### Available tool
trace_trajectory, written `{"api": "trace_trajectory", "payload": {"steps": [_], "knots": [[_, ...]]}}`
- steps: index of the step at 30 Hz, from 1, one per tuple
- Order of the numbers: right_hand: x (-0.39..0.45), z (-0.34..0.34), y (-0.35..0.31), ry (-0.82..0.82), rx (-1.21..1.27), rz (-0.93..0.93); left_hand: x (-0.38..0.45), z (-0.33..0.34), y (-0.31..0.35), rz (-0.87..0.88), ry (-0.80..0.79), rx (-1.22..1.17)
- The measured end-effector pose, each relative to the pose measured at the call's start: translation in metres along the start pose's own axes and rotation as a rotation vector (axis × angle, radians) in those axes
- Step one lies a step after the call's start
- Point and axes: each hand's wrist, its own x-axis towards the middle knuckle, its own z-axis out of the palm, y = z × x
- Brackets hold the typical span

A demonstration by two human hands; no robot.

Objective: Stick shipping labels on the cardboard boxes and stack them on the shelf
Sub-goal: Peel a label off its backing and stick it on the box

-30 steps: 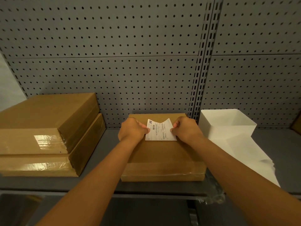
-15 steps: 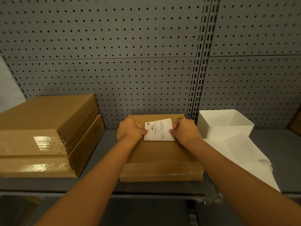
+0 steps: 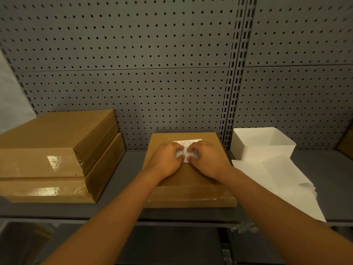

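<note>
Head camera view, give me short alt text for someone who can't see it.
Both hands, left hand and right hand, press a white shipping label onto a cardboard box on a grey shelf, beside two stacked boxes.

On the shelf (image 3: 131, 169), a two-box stack (image 3: 57, 155) lies left of the labelled box (image 3: 191, 180), a bin (image 3: 261, 144) and paper sheets (image 3: 282, 180) right.

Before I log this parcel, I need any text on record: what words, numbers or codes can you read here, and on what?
Shipping label on the middle cardboard box: printed lines show, too small and blurred to read; both hands cover most of it.
Stacked boxes on the left: no print visible.
White bin and white sheets: no print visible.
</note>
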Motion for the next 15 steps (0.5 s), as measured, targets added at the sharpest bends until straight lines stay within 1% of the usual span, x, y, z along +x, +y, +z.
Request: {"api": "trace_trajectory", "payload": {"steps": [2, 4, 5, 6, 8, 10, 11, 13, 15], "knots": [[-0.007, -0.006, 0.009, -0.001, -0.029, 0.014, -0.007, -0.005, -0.011, -0.03, 0.02, 0.031], [-0.012, -0.012, 0.017, 0.068, -0.02, 0.076, -0.012, -0.012, -0.019, -0.051, 0.083, 0.037], [-0.013, -0.012, 0.017, 0.088, -0.01, 0.084, -0.013, -0.013, -0.019, -0.033, 0.101, 0.031], [-0.014, -0.011, 0.012, 0.075, -0.006, 0.053, -0.015, -0.014, -0.016, 0.006, 0.093, 0.023], [-0.015, -0.003, 0.001, -0.044, -0.007, -0.053, -0.018, -0.008, -0.006, 0.09, 0.011, 0.019], [-0.021, 0.001, -0.004, -0.12, -0.029, -0.084, -0.022, -0.005, -0.005, 0.108, -0.029, 0.047], [-0.023, -0.002, -0.001, -0.108, -0.043, -0.056, -0.024, -0.007, -0.008, 0.092, -0.015, 0.07], [-0.028, -0.009, 0.009, -0.016, -0.081, 0.002, -0.028, -0.013, -0.016, 0.081, 0.046, 0.112], [-0.033, -0.011, 0.01, 0.042, -0.092, -0.008, -0.032, -0.014, -0.016, 0.139, 0.056, 0.092]]}}
